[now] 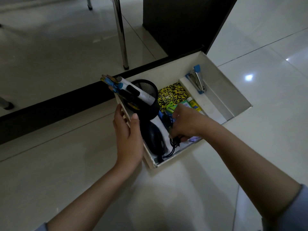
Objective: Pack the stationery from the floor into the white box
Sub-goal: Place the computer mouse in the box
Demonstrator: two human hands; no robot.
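Nearest, on the pale tiled floor (66,164): two bare forearms reaching forward to the white box (236,95), lying open against the dark base strip under the furniture.

Left hand (128,139) clasped over the box's near-left wall, thumb inside and fingers (119,114) outside, probably to steady the box while the other hand works.

Right hand (186,124) down inside the near part of the box, fingers curled and pinching a black cord (173,145), its loops hanging below the knuckles; apparently tucking the cord in beside the black computer mouse (155,139) so it lies flat.

Further in: black mesh pen cup (146,99) standing in the left corner, markers and pencils leaning out over the rim. Beside it a yellow-and-black speckled notebook (171,95) laid flat, with green and yellow small packs against its right edge.

Farthest: blue-and-metal stapler (196,79) resting on a raised white divider at the box's back right.

No stationery visible loose on the floor; packing seemingly near its end.
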